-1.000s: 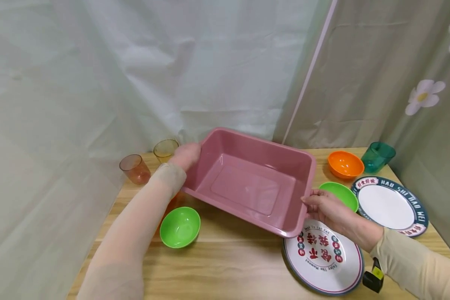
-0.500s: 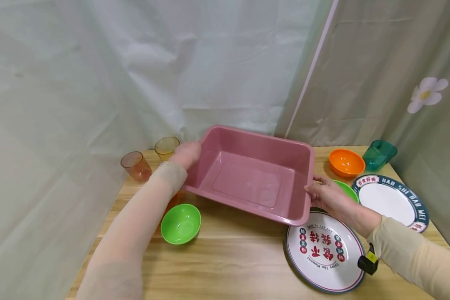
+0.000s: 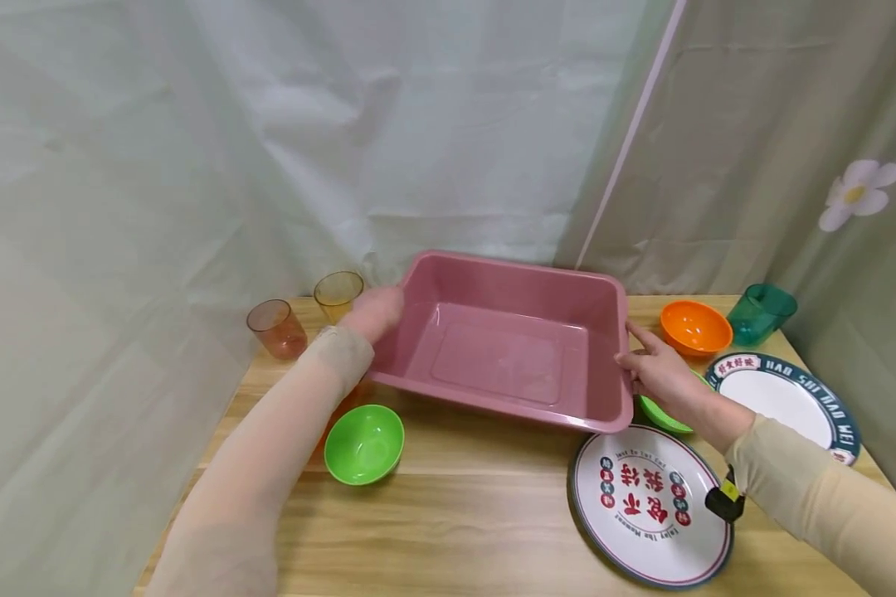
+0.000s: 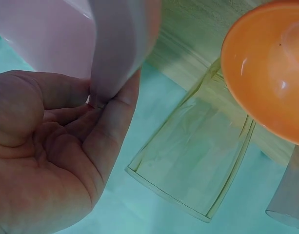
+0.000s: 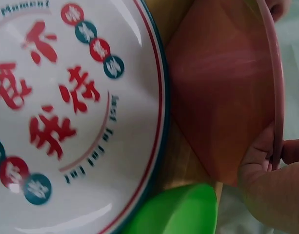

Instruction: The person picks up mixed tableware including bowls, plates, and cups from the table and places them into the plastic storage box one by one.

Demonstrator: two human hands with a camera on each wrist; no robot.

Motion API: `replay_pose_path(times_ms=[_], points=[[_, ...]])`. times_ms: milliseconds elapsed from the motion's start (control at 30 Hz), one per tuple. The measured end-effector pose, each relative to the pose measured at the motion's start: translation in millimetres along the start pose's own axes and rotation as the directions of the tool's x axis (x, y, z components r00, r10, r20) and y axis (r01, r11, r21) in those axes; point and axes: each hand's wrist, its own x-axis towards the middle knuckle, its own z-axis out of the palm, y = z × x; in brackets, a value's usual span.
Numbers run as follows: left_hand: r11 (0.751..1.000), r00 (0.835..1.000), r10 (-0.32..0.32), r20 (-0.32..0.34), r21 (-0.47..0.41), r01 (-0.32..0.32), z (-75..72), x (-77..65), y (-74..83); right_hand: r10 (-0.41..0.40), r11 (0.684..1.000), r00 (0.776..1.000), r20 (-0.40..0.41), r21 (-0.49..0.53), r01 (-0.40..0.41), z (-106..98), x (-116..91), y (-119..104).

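Note:
A pink rectangular plastic basin [image 3: 500, 356] sits at the middle back of the table, its inside bare. My left hand [image 3: 376, 313] grips its left rim; in the left wrist view the thumb and fingers of that hand [image 4: 66, 131] pinch the rim edge. At the opposite end my right hand [image 3: 664, 373] holds the right rim, thumb on one side and fingers on the other, as the right wrist view shows [image 5: 271, 180]. Just in front of the right hand lies a white printed plate [image 3: 653, 506]. A green bowl [image 3: 664, 414] is partly hidden behind that hand.
Left of the basin stand a green bowl [image 3: 364, 445], a mostly hidden orange bowl [image 4: 266, 68], a yellow cup [image 3: 339, 296] and a reddish cup [image 3: 277, 330]. On the right are an orange bowl [image 3: 695, 328], a teal cup [image 3: 762, 314] and a blue-rimmed plate [image 3: 776, 402]. Curtains hang behind.
The basin's right end has swung back and away from the printed plate, so the basin lies straighter. My right hand has moved back with it; the left hand keeps its hold.

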Motion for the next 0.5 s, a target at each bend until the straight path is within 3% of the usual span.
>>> replay_pose_path(times_ms=[200, 500], points=[[0.999, 1.000, -0.014, 0.014, -0.036, 0.015, 1.2, -4.7, 3.4, 0.009, 0.998, 1.000, 0.010, -0.069, -0.009, -10, 9, -2], [0.994, 1.000, 0.003, 0.020, -0.108, -0.001, 7.9, -7.4, 4.5, 0.029, 0.997, 0.997, 0.068, -0.077, -0.023, -23, 20, -5]])
